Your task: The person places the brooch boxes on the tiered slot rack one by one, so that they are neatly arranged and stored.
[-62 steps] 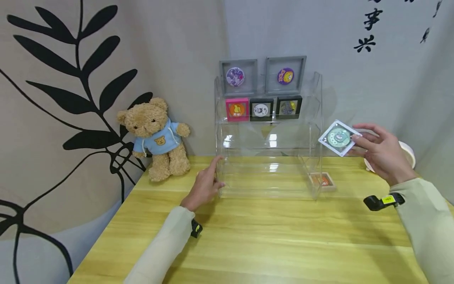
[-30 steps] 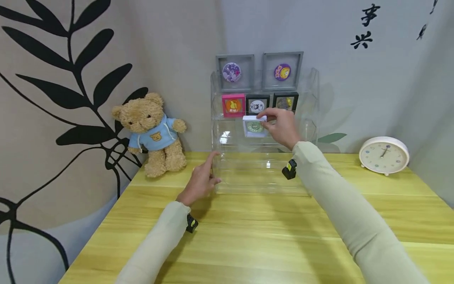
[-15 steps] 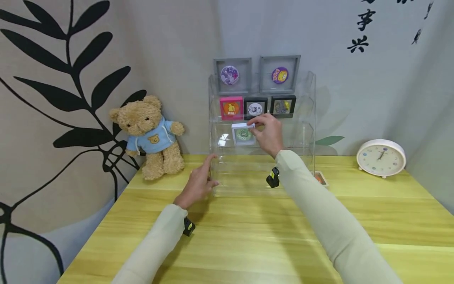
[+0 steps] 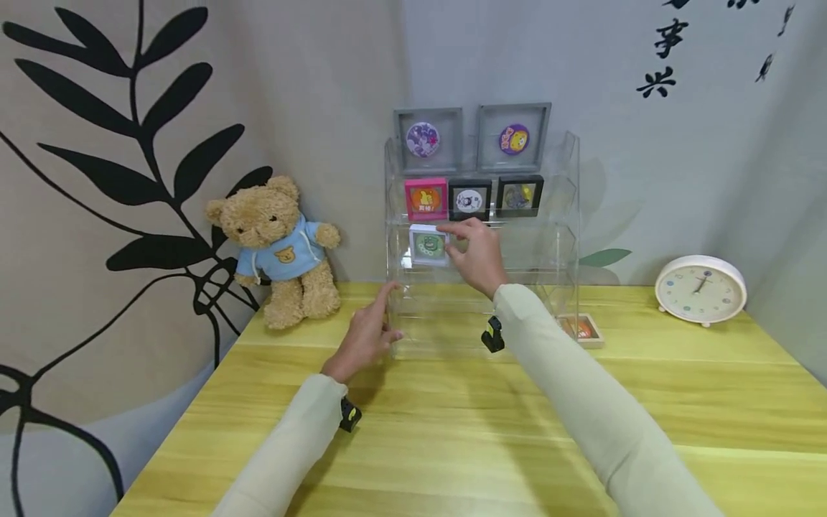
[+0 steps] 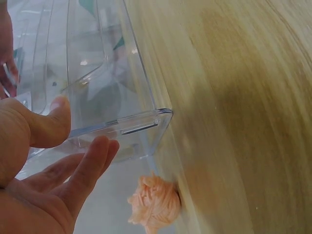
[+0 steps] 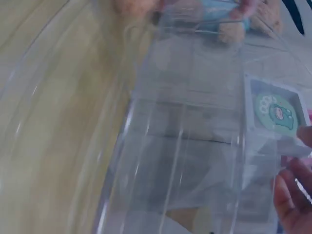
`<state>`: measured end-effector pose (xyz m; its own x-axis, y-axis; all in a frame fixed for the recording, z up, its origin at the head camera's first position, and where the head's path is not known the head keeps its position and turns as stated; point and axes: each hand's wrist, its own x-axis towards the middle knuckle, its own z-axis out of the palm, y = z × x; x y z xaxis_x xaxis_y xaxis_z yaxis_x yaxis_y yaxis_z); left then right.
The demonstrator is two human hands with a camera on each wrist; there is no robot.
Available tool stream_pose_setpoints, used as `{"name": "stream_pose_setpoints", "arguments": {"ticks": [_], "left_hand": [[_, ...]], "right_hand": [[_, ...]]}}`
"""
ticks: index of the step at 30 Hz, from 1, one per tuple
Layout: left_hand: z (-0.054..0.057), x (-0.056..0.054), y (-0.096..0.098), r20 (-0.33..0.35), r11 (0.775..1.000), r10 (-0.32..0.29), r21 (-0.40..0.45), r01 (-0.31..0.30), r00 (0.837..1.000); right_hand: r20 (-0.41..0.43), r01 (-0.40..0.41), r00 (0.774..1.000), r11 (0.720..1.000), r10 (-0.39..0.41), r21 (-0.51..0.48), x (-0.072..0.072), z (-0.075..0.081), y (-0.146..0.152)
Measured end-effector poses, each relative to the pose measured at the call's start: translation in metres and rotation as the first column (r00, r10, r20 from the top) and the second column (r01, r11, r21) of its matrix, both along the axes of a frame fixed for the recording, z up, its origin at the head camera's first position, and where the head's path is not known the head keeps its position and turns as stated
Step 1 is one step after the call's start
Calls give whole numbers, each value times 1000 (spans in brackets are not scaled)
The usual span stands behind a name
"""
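A clear acrylic display stand (image 4: 481, 294) with stepped shelves stands on the wooden table. My left hand (image 4: 363, 337) holds its left side panel; in the left wrist view, the thumb (image 5: 59, 114) is on one face and the fingers (image 5: 90, 165) are behind. My right hand (image 4: 478, 255) pinches the right edge of a small white badge frame (image 4: 429, 245) with a green round badge inside. This frame stands on the shelf step below the small frames, near its left end. In the right wrist view, the white frame (image 6: 275, 112) is seen from the side, partly covered by fingers.
Two grey frames (image 4: 428, 161) top the stand. Beneath them sit a pink frame (image 4: 426, 199) and two black frames (image 4: 469, 199). A teddy bear (image 4: 284, 251) is at left, a white clock (image 4: 701, 289) at right. A wooden frame (image 4: 584, 330) lies by the stand's right side.
My right hand has brought the white badge frame from the right of the stand onto the shelf, then slid it left. My left hand has stayed on the stand's side.
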<state>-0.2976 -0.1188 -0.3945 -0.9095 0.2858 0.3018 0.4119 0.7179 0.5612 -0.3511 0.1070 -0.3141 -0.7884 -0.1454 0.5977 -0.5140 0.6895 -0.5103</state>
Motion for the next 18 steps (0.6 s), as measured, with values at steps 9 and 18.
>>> {"name": "stream_pose_setpoints", "arguments": {"ticks": [9, 18], "left_hand": [[-8, 2, 0, -13, 1000, -15, -2, 15, 1000], [-2, 0, -3, -10, 1000, -28, -13, 28, 1000]], "right_hand": [[-178, -20, 981, 962, 70, 272, 37, -6, 40], [-369, 67, 929, 961, 38, 268, 73, -10, 134]]}}
